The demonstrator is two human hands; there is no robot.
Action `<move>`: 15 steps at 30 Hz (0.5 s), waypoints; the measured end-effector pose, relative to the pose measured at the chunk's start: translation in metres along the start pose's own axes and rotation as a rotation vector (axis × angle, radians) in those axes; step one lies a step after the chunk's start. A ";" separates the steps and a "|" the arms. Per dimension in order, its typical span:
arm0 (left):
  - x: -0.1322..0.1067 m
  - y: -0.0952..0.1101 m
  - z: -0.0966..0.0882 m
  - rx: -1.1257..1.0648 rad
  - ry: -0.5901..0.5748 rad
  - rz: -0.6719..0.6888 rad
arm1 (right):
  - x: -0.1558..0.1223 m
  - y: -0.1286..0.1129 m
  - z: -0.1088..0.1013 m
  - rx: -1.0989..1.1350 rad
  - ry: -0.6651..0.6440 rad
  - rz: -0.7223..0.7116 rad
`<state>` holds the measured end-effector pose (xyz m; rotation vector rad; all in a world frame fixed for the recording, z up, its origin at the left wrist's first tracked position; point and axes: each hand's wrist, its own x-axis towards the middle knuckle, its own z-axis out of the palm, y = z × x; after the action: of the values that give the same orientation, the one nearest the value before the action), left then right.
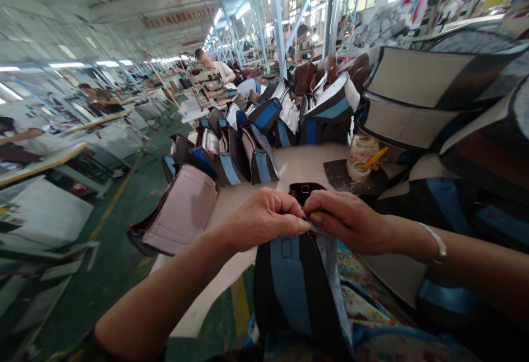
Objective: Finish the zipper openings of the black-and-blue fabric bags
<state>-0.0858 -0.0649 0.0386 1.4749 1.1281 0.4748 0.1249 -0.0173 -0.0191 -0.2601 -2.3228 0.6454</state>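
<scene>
A black bag panel with a blue stripe point(289, 285) stands in front of me, its patterned lining showing on the right side. My left hand point(270, 216) pinches the panel's top edge between thumb and fingers. Close beside it, my right hand point(347, 219) is closed on the same edge, the fingertips of both hands nearly touching. A dark strap piece with a metal buckle point(306, 188) sticks up just behind the fingers. What exactly lies between the fingertips is partly hidden.
Several unfinished bags point(231, 158) stand in rows on the pale table point(303, 158). A pink-grey bag point(182, 207) leans at the left edge. A glue jar with a yellow-handled tool point(359, 158) sits on a dark mat. Stacked bag pieces point(421, 86) rise at right. A co-worker point(215, 67) sits farther back.
</scene>
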 end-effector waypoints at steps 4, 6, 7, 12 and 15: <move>-0.001 -0.001 0.000 0.018 -0.006 0.002 | -0.008 0.003 -0.005 -0.278 0.063 -0.167; -0.001 -0.002 0.000 0.042 -0.020 0.009 | -0.012 0.000 -0.007 -0.427 0.026 -0.248; -0.001 -0.002 -0.001 0.062 -0.028 0.013 | -0.014 -0.002 -0.008 -0.482 -0.002 -0.267; -0.002 0.002 0.001 0.165 -0.067 0.072 | -0.008 -0.016 -0.005 -0.554 -0.053 -0.222; -0.002 0.004 0.003 0.194 -0.086 0.107 | -0.001 -0.013 0.000 -0.508 -0.075 -0.105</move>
<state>-0.0826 -0.0679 0.0419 1.7149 1.0542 0.3798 0.1250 -0.0288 -0.0129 -0.3443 -2.5230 0.0026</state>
